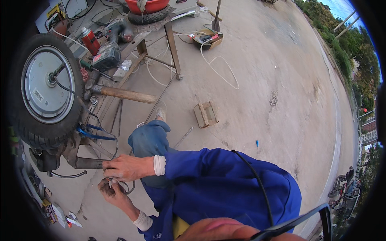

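Low on the left, my two hands are close together beside a dark metal frame tube (89,163). My right hand (125,167) is the upper one, its fingers curled over the work. My left hand (114,195) is just beneath, palm up, with thumb and fingers pinched. A dark cable (132,187) loops out beside the fingers, and both hands appear to grip it; its end is hidden. Above them stands a hub-motor wheel (46,90) with a black tyre and grey disc. A thin cable runs from its axle down toward my right hand.
The cluttered bench holds a wooden-handled hammer (126,94), a cordless power tool (107,54), a red spray can (90,41) and a red basin (147,5) on a tyre. On the concrete floor are a wooden block (206,114), a tub with tools (207,40) and a pale hose (221,68).
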A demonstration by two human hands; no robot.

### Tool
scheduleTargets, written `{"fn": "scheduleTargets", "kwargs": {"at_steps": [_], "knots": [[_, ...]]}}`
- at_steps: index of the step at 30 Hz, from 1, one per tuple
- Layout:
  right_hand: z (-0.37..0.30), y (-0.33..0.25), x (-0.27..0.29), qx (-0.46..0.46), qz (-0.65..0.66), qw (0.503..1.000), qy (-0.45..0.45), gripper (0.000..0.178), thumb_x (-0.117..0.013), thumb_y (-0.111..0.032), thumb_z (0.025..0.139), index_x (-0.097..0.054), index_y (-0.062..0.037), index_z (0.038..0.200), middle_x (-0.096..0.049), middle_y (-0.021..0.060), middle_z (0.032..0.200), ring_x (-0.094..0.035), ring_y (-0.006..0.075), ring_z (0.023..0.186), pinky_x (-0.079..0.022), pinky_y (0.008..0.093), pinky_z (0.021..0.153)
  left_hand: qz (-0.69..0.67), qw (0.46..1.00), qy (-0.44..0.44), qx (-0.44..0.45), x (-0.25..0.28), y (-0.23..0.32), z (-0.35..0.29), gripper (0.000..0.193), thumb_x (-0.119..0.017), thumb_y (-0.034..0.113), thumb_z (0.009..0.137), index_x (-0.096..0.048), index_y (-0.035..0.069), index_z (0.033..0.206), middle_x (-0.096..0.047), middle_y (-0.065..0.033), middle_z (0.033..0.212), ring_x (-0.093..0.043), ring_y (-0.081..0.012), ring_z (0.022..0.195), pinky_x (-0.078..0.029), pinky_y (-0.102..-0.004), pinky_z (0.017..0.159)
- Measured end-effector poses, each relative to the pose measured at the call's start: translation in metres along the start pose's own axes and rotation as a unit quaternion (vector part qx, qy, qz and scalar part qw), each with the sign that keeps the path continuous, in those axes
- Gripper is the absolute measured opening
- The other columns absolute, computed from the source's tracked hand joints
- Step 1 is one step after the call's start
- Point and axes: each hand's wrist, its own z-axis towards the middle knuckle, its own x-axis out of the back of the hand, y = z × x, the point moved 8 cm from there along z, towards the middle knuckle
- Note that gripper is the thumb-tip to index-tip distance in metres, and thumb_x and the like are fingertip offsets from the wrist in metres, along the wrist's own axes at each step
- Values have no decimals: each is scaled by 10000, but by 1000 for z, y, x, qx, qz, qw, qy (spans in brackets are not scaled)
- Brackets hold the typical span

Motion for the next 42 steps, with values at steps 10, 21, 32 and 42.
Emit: {"fn": "scheduleTargets", "kwargs": {"at_steps": [10,21,32,42], "knots": [[-4,-1,3,-12,52,998,-39,278,-761,-156,929,-595,-58,1130,-571,134,1126,-693,355,855,-575,487,682,-46,999,-14,18,-7,-2,-3,237,-756,112,1008,-557,62,1126,-595,6,933,-408,-9,586,-288,-205,501],[2,-11,8,19,10,999,-50,280,-804,-4,882,-667,-43,1123,-687,117,1086,-750,328,814,-618,408,654,-183,976,-54,101,-20,2,-14,204,-705,57,1052,-559,50,1195,-676,-20,1038,-470,-17,619,-347,-225,509],[-1,-13,-4,-4,-25,993,-114,235,-759,29,906,-635,-1,1103,-677,183,1065,-719,388,831,-592,449,695,-96,992,-6,85,-13,-1,-20,127,-690,36,1058,-575,27,1111,-591,32,979,-511,3,741,-421,-221,613],[-14,-17,-13,6,-16,996,-91,209,-743,21,933,-634,-2,1110,-687,173,1051,-721,387,860,-594,441,701,-84,994,-6,63,-11,6,-28,212,-631,-7,1055,-577,14,1259,-601,-4,1015,-555,-27,767,-476,-236,642]]}}
